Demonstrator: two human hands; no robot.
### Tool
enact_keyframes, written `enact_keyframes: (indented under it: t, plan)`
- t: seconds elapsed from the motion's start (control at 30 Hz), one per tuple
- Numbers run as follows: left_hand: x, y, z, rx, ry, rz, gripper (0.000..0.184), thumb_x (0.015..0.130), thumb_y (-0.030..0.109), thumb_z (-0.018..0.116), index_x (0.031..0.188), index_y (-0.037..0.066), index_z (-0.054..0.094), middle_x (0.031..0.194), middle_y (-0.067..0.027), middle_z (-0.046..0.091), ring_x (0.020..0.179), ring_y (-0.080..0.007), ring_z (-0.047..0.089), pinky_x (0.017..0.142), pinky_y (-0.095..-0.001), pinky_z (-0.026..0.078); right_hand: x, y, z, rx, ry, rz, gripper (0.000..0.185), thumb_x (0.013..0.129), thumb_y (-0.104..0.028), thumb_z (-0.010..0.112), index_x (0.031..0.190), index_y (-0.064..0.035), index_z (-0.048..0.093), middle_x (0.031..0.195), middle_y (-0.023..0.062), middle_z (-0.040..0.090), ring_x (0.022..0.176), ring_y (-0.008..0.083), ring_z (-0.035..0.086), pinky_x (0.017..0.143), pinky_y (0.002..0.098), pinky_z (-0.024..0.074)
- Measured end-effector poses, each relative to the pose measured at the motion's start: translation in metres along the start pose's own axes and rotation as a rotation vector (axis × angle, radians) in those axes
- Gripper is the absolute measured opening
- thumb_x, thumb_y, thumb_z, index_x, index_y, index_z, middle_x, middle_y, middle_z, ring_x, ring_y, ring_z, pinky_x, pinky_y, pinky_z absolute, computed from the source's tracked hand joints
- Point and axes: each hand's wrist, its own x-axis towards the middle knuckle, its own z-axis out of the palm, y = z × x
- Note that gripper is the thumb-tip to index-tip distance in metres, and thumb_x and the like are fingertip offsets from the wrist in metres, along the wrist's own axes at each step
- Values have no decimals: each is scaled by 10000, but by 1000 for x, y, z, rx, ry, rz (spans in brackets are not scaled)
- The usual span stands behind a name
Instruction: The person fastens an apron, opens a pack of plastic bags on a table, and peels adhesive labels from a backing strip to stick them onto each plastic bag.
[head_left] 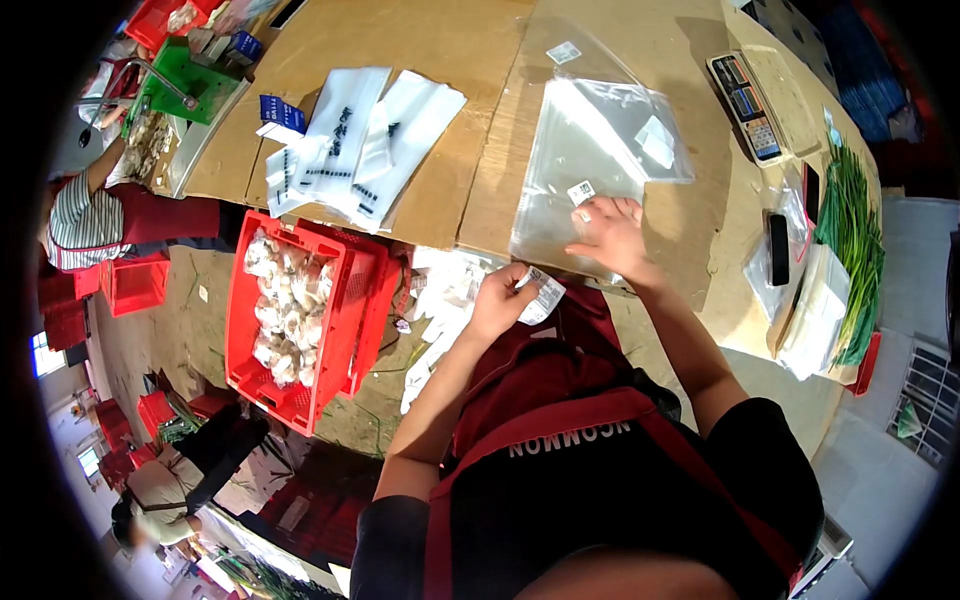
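Observation:
Pinched between the thumb and fingers of my left hand [499, 303] is a white printed label sheet [541, 296], held just off the table's near edge. My right hand [611, 234] lies with fingers spread on a stack of transparent plastic bags [560, 140]. At its fingertips a small white sticker [580, 192] with a printed code sits on the top bag. Another sticker [563, 52] is on a transparent bag farther back, and a white paper piece [656, 140] lies on the bags at right.
Printed white bags [345, 140] and a blue box [282, 114] lie left on the cardboard-covered table [450, 50]. Red crates [345, 300] hold bagged pale produce, possibly mushrooms. At right are a scale [745, 105], a phone [778, 250] and green stalks [853, 240]. Co-workers stand at left.

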Motion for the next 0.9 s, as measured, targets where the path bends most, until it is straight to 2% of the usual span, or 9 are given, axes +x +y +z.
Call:
enact_keyframes:
  t: [0.3,0.4,0.47,0.67,0.73,0.8,0.83,0.87,0.9]
  plan:
    - [2,-5,0,-25,4,-20,87,770,37,579,733,-28,537,643,-15,486,579,-54,429,505,-227,366,-7,20,21,67,-48,9,104,741,-212,639,703,-115,626,781,2,555,811,211,504,830,365,305]
    - [2,-7,-3,50,-71,-31,83,821,8,536,877,-36,578,748,-11,567,676,-55,498,598,-210,417,-10,29,24,211,-64,68,112,723,-224,660,700,-118,631,780,0,577,803,211,516,819,370,317]
    - [3,2,2,-14,4,31,81,793,47,579,778,-20,535,631,-10,479,563,-45,393,492,-213,346,-10,33,22,304,-65,100,123,711,-234,673,703,-118,631,773,4,589,800,211,524,816,376,322]
    - [8,19,3,81,-2,119,93,816,66,587,805,4,519,590,12,438,520,-39,331,443,-221,293,-6,46,14,311,-240,239,146,694,-244,693,705,-114,626,692,45,593,683,232,554,748,342,383]
    - [10,7,-1,75,-12,121,95,818,63,583,796,7,510,583,15,422,516,-38,324,437,-221,287,-4,55,14,316,-205,48,83,715,-174,671,711,-108,620,685,50,601,665,211,569,699,325,426]
    - [13,4,-4,71,-14,119,98,820,60,579,787,10,501,577,18,405,513,-38,317,431,-221,282,23,48,-36,408,135,309,60,742,-101,644,782,-72,608,748,43,617,725,178,579,702,306,449]
    - [13,4,-5,50,16,105,108,824,62,576,780,13,490,575,23,392,509,-34,314,426,-222,279,24,87,-40,651,486,463,108,771,-41,607,875,-26,582,845,61,614,772,163,571,733,278,451]
    - [12,5,-5,30,42,88,119,829,65,573,773,16,479,574,29,378,506,-31,311,422,-222,276,34,108,-60,644,780,523,130,795,-34,586,917,-4,551,929,82,581,822,173,554,751,277,448]
    - [11,8,-6,36,34,82,119,829,65,573,773,16,479,574,29,378,506,-31,311,422,-222,276,46,95,-88,337,917,470,126,805,-37,571,925,-5,550,941,90,572,842,176,548,763,285,450]
